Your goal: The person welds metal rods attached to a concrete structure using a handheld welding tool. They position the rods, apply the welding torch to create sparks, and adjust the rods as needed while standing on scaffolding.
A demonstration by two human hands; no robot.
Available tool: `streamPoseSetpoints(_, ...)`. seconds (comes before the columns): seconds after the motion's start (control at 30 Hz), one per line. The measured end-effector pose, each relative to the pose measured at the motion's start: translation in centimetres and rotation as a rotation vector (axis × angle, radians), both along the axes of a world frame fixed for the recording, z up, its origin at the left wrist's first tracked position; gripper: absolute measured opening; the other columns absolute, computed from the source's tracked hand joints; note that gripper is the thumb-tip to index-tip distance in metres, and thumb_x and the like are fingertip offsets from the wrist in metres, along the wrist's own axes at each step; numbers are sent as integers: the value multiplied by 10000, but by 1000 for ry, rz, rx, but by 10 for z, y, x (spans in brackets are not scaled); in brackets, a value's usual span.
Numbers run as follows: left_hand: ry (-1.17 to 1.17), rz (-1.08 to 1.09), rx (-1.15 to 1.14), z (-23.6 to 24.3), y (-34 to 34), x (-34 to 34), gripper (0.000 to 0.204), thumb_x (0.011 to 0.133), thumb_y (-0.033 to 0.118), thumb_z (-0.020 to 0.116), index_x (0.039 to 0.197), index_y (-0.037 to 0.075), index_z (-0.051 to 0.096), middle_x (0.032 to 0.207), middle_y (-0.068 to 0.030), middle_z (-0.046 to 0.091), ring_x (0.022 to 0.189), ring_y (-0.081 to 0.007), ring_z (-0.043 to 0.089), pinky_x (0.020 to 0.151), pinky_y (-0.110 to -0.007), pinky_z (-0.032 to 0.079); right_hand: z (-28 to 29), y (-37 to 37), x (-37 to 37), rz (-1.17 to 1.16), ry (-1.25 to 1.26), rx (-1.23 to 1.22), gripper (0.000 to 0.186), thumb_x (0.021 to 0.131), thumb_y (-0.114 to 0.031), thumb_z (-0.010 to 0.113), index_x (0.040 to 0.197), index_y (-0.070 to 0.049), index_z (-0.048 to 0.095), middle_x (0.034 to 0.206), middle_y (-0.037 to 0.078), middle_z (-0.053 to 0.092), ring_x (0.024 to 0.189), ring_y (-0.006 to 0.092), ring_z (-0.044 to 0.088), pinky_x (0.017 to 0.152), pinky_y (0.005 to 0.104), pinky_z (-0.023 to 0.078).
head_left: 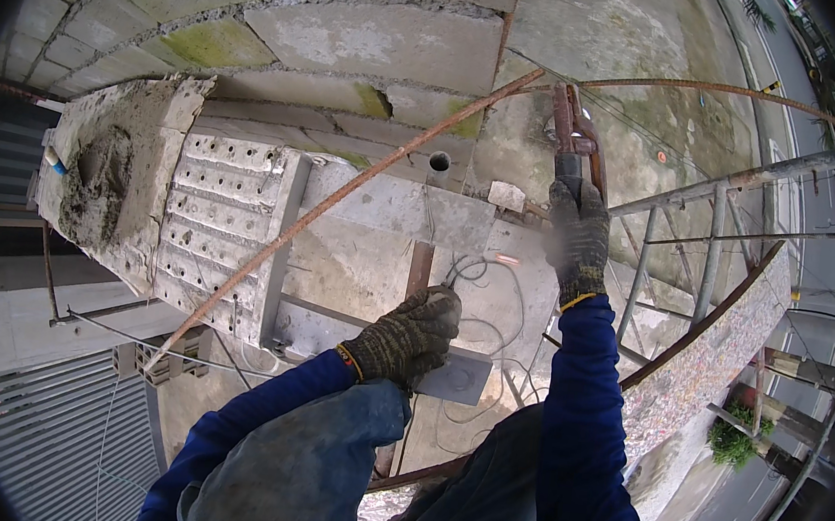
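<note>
Diagonal bar point(365, 177): a long rusty rod, running from the lower left up to the wall; places below are told from it.
Right hand point(579, 236): gloved, wrapped around the handles of the pliers, just right of the diagonal bar's upper end.
Pliers point(568, 134): reddish-brown, pointing away from the body, the head beside the diagonal bar's upper end; it overlaps the curved bar point(676, 85) in view, and whether it bites on anything is too small to tell.
Left hand point(411, 332): gloved, fingers curled, below and right of the diagonal bar's middle; whether it grasps the wire point(519, 305) beside its fingertips, I cannot tell.
Wire: loose loops, right of the diagonal bar and beyond the left hand; best kept off the knees and sleeves so nothing snags.
Step, as I judge it: working the pliers where the two bars meet; set the head squarely on its mark before squeezing, and keep the wrist in line with the handles.
Reach: the right arm stretches far toward the diagonal bar's top; leaning less and steadying the body would give better control.
Frame point(712, 254): metal rails, right of the diagonal bar; the right elbow should stay off them when twisting.
</note>
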State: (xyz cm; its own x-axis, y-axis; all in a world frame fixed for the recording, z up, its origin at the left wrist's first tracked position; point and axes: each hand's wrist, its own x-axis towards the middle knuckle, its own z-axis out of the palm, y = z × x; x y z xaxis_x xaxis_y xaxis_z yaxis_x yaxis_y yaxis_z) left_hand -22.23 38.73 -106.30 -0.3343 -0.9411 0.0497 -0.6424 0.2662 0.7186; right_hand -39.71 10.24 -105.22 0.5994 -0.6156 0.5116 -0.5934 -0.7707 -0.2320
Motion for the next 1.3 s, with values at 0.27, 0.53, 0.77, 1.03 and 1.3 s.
streamPoseSetpoints(0.27,42,44,34,0,8,2,238,824,276,716,1038,174,720,1294,-56,626,1441,-299,365,1210,-503,213,46,27,33,-264,-183,595,474,946,-414,610,1219,-27,602,993,282,656,949,481,616,816,550,476)
streamPoseSetpoints(0.53,-6,9,42,5,2,1,234,832,291,711,1030,166,713,1301,-56,614,1442,-301,360,1209,-517,208,21,21,18,-180,-188,417,485,948,-426,612,1226,-29,596,1011,277,659,960,473,623,806,531,482)
streamPoseSetpoints(0.77,15,32,30,6,2,1,225,803,275,726,997,160,713,1285,-65,620,1430,-306,376,1200,-519,221,36,24,22,-161,-219,482,463,942,-430,615,1190,-40,611,1012,272,661,956,469,626,803,538,478)
streamPoseSetpoints(1.03,44,35,-30,13,-1,0,218,758,223,725,963,152,712,1291,-75,618,1408,-328,404,1192,-515,248,33,25,24,-164,-169,483,447,940,-429,615,1142,-31,623,960,277,665,937,462,633,794,552,474)
streamPoseSetpoints(1.3,36,47,-16,3,4,0,250,772,213,729,1016,160,712,1281,-72,633,1416,-319,399,1195,-509,255,30,26,24,-157,-219,397,438,946,-424,609,1130,-26,617,927,271,667,910,474,630,777,551,477)
